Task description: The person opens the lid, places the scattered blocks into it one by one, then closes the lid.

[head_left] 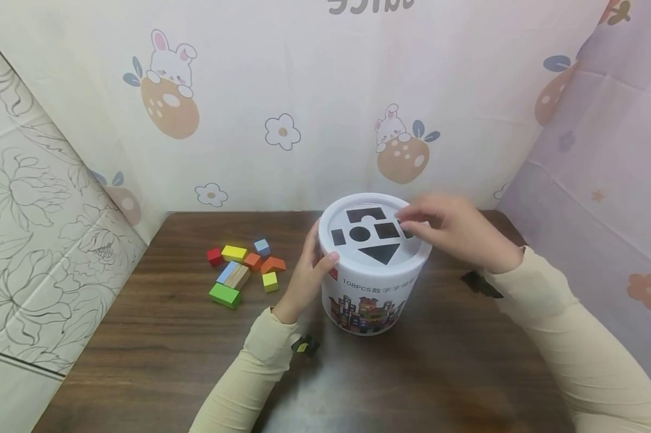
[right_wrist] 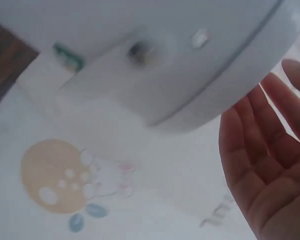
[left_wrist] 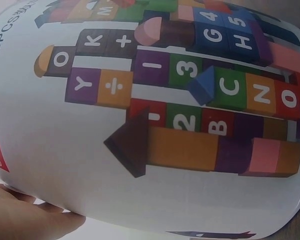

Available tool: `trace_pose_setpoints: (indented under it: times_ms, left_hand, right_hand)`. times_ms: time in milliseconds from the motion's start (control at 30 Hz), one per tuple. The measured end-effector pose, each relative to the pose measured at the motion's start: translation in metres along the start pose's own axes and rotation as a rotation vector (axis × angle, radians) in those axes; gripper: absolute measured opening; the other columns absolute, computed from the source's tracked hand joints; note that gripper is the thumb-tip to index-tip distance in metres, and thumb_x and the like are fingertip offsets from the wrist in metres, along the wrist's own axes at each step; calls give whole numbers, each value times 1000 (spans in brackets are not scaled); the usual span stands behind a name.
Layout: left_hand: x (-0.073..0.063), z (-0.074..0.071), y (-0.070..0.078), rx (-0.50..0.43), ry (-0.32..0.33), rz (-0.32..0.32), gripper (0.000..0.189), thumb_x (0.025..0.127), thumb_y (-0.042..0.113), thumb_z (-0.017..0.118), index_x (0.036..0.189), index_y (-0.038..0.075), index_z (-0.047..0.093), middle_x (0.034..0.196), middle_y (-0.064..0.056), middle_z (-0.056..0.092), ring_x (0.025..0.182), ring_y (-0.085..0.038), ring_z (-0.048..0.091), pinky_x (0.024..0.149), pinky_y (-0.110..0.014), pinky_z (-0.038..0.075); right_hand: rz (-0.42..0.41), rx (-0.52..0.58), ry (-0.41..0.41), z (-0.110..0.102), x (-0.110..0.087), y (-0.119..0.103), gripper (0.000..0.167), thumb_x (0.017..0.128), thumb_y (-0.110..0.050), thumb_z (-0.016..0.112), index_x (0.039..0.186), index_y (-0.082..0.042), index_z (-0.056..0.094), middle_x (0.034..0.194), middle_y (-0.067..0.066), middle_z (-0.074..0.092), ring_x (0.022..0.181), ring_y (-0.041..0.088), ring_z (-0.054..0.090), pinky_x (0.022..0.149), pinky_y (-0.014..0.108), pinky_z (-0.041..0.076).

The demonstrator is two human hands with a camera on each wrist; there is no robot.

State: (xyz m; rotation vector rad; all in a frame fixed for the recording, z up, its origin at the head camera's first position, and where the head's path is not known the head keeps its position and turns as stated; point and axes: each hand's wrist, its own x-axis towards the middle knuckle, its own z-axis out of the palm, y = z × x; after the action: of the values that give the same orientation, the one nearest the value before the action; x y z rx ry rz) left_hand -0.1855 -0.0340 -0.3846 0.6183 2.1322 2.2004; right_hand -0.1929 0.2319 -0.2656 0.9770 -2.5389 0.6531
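Observation:
A white round bucket (head_left: 376, 310) printed with block buildings stands upright on the table. Its lid (head_left: 341, 255) has several dark cutouts, among them a circle, a triangle and an arch. Against the bucket's left side rests my left hand (head_left: 303, 273), its fingers stretched along the wall and its thumb at the rim. Above the lid's right edge is my right hand (head_left: 446, 228), blurred, fingertips close over the cutouts. In the right wrist view, that hand (right_wrist: 270, 165) has loosely extended fingers beside the lid's rim, with nothing seen in them.
Left of the bucket lies a loose group of wooden blocks, including a green block (head_left: 225, 295), a yellow cube (head_left: 270, 282), a red cube (head_left: 214, 257) and a blue cube (head_left: 262, 247). A patterned curtain (head_left: 238, 72) hangs behind the brown wooden table (head_left: 157, 361).

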Motion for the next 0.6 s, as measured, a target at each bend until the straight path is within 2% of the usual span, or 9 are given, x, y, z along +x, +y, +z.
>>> trace_pose_setpoints:
  times_ms: [167, 267, 467, 600]
  left_hand:
    - [0, 0, -1, -1, 1, 0, 74, 92, 36, 52, 155, 33, 15, 161, 4, 21, 148, -28, 28, 114, -65, 25]
    - [0, 1, -2, -6, 1, 0, 73, 92, 36, 52, 155, 33, 15, 161, 4, 21, 148, -28, 28, 115, -64, 25]
    - [-1, 1, -2, -17, 3, 5, 73, 92, 36, 51, 155, 33, 15, 161, 4, 20, 148, -28, 28, 115, -63, 26]
    - [-1, 1, -1, -18, 8, 0, 72, 93, 36, 51, 155, 33, 15, 161, 5, 20, 148, -27, 28, 115, -63, 26]
  right_hand:
    - [-100, -30, -77, 4, -10, -23, 19, 82, -13, 78, 101, -17, 75, 95, -10, 71, 87, 6, 62, 77, 28, 55]
    - [-185, -65, -93, 7, -15, -31, 18, 81, -17, 80, 98, -18, 74, 93, -11, 68, 84, 5, 60, 74, 28, 55]
    - [-320, -115, -63, 13, -23, -40, 13, 87, -30, 74, 94, -19, 72, 87, -11, 62, 76, 2, 55, 67, 21, 52]
    - [-360, -157, -47, 15, -25, -41, 16, 81, -24, 79, 93, -18, 71, 86, -9, 60, 77, 3, 54, 68, 24, 53]
